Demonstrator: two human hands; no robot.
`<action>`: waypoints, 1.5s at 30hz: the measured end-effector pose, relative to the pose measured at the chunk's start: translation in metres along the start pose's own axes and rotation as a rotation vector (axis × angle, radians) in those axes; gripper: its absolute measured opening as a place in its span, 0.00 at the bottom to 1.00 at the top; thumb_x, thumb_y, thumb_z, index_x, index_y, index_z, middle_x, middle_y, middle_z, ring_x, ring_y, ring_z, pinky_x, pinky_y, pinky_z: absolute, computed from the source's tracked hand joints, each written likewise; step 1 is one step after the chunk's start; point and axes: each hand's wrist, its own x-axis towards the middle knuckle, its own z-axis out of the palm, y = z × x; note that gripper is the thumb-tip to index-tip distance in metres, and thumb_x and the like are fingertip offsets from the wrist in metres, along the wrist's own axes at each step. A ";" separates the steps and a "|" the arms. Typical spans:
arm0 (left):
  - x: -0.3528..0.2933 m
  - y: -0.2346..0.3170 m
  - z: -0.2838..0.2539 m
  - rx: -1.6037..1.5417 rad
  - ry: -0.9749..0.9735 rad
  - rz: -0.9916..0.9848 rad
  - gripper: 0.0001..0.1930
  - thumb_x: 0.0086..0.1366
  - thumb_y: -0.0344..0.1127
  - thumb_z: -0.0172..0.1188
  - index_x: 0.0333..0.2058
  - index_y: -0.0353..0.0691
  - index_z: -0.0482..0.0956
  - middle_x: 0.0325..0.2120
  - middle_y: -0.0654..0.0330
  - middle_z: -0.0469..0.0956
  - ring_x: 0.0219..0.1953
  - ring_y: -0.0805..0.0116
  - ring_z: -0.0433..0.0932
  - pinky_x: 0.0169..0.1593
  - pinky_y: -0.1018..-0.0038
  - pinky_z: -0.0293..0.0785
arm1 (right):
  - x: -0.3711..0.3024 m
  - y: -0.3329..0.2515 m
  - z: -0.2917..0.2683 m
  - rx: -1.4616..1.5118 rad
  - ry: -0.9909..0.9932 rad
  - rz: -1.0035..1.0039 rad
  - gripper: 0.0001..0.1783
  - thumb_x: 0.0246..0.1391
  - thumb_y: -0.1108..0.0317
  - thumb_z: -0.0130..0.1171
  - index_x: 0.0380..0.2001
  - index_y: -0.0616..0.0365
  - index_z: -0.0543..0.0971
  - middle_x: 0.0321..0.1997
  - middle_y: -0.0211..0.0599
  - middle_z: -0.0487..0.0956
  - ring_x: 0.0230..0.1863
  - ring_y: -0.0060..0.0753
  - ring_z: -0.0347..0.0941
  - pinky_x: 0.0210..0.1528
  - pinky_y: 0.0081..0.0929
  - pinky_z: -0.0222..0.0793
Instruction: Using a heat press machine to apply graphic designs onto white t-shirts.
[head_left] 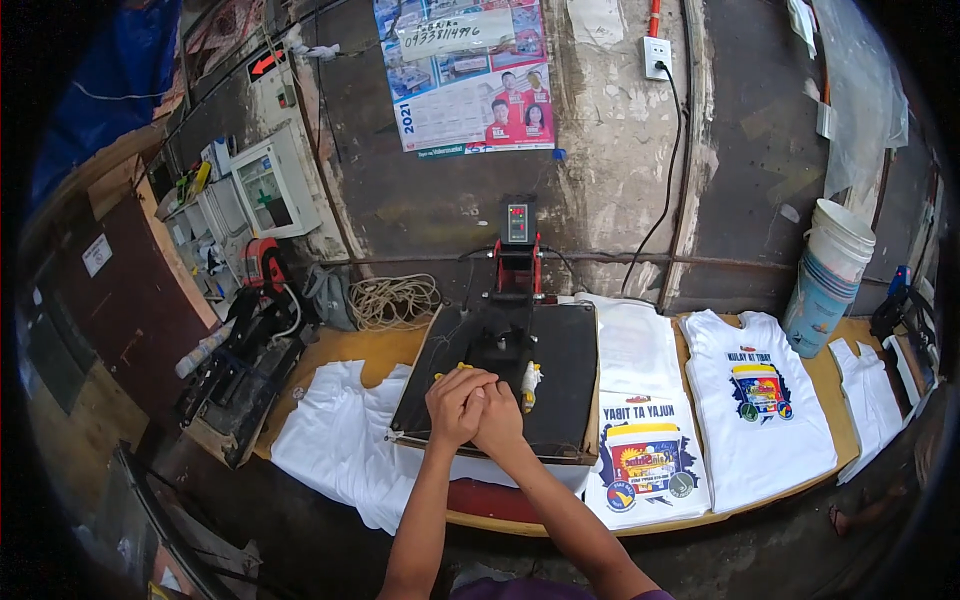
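Note:
My left hand (455, 410) and my right hand (497, 412) are closed together, one against the other, over the front part of a heat press (565, 370) with a wide black top plate. Yellow bits peek out just behind my fingers; what lies under my hands is hidden. To the right of my hands is a handle grip (530, 386) wrapped in white and yellow. The press is down, and a digital control box (518, 224) stands at its back. White fabric (405, 465) shows along its front edge.
Left of the press lies a white shirt (335, 430), with coiled rope (395, 302) behind. A second press (240, 375) stands further left. On the right are a mirrored print sheet (648, 455), printed white shirts (765, 440) and stacked buckets (825, 280).

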 end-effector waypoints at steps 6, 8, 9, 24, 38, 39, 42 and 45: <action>-0.002 -0.009 -0.003 -0.037 -0.016 0.044 0.12 0.56 0.33 0.52 0.33 0.37 0.83 0.32 0.55 0.82 0.34 0.56 0.80 0.40 0.65 0.75 | 0.002 -0.002 0.001 -0.074 -0.028 -0.018 0.07 0.41 0.66 0.57 0.23 0.58 0.75 0.27 0.43 0.74 0.29 0.44 0.69 0.33 0.38 0.64; -0.001 -0.011 -0.004 -0.044 -0.029 0.056 0.12 0.56 0.33 0.53 0.34 0.37 0.83 0.33 0.55 0.82 0.35 0.56 0.80 0.40 0.65 0.75 | 0.003 -0.003 0.004 -0.081 0.058 -0.022 0.07 0.41 0.66 0.57 0.22 0.58 0.75 0.27 0.42 0.74 0.29 0.43 0.69 0.33 0.38 0.63; -0.001 -0.011 -0.005 -0.044 -0.028 0.073 0.12 0.56 0.34 0.53 0.34 0.37 0.83 0.33 0.55 0.81 0.35 0.56 0.80 0.40 0.65 0.75 | 0.003 -0.003 0.005 -0.070 0.061 0.016 0.07 0.41 0.66 0.57 0.21 0.57 0.75 0.26 0.40 0.75 0.29 0.43 0.69 0.33 0.37 0.63; 0.002 -0.019 -0.014 -0.108 -0.066 0.125 0.14 0.58 0.37 0.52 0.36 0.36 0.83 0.34 0.53 0.81 0.35 0.55 0.80 0.40 0.63 0.75 | 0.006 -0.017 0.004 -0.128 0.037 0.175 0.08 0.44 0.65 0.56 0.24 0.59 0.75 0.31 0.43 0.76 0.33 0.42 0.70 0.35 0.34 0.64; 0.000 -0.021 -0.014 -0.111 -0.055 0.113 0.14 0.59 0.37 0.52 0.36 0.36 0.83 0.34 0.54 0.81 0.35 0.56 0.80 0.40 0.64 0.74 | 0.008 -0.018 0.003 -0.167 0.011 0.160 0.08 0.44 0.65 0.55 0.25 0.58 0.76 0.31 0.41 0.76 0.32 0.41 0.69 0.36 0.34 0.64; 0.000 -0.021 -0.014 -0.101 -0.058 0.112 0.14 0.59 0.37 0.52 0.36 0.36 0.83 0.34 0.54 0.81 0.35 0.56 0.79 0.40 0.64 0.74 | 0.007 -0.018 0.003 -0.153 -0.028 0.203 0.08 0.44 0.65 0.55 0.24 0.58 0.76 0.31 0.41 0.76 0.32 0.41 0.69 0.36 0.34 0.64; 0.000 -0.020 -0.014 -0.088 -0.059 0.110 0.14 0.59 0.37 0.52 0.37 0.36 0.82 0.34 0.54 0.81 0.35 0.56 0.79 0.41 0.64 0.74 | 0.008 -0.018 0.003 -0.179 -0.042 0.224 0.08 0.43 0.65 0.56 0.24 0.58 0.76 0.30 0.41 0.75 0.31 0.41 0.69 0.35 0.34 0.64; 0.000 -0.019 -0.013 -0.082 -0.051 0.111 0.14 0.59 0.36 0.52 0.37 0.36 0.82 0.34 0.55 0.81 0.35 0.56 0.79 0.41 0.64 0.74 | 0.009 -0.017 0.004 -0.169 0.012 0.181 0.08 0.43 0.65 0.56 0.23 0.58 0.75 0.30 0.41 0.75 0.30 0.41 0.69 0.35 0.33 0.64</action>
